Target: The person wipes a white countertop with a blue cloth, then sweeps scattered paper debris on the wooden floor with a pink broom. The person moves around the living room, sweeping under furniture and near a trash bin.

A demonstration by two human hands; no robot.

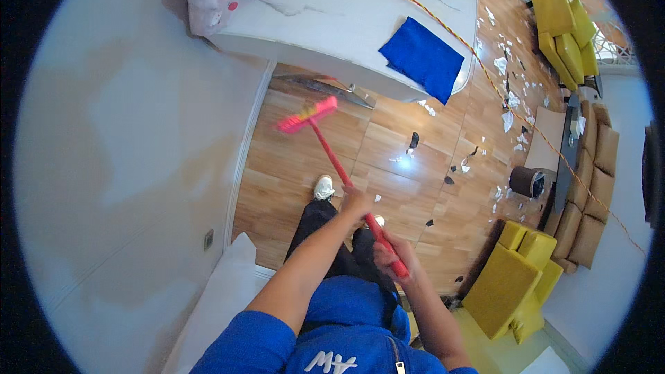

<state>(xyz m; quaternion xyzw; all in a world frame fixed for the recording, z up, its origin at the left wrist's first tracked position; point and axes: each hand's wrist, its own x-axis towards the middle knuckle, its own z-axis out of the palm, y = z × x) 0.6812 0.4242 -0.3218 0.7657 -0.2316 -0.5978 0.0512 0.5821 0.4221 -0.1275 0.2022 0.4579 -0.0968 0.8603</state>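
Observation:
Both hands grip the red handle of a broom [335, 158], which slants up and to the left across the view. My left hand [357, 202] holds the handle around its middle, and my right hand [395, 258] is closed near its lower end. The pink broom head [307, 115], with some yellow in it, is slightly blurred; whether it touches the wood-look floor [332, 140] I cannot tell. Beyond it, a flat metallic piece [332, 89] lies under the table's edge. Dark scraps [414, 139] and white paper bits [430, 110] lie to the right of the broom.
A white marble-look table [332, 21] bears a blue cloth [423, 57] and a plush toy [208, 10]. A twisted cord [441, 23] crosses the view. Rightward are yellow armchairs [511, 280], a brown sofa [592, 192], a tipped bin [526, 182] and scattered litter [500, 66]. A wall [156, 114] bounds the left.

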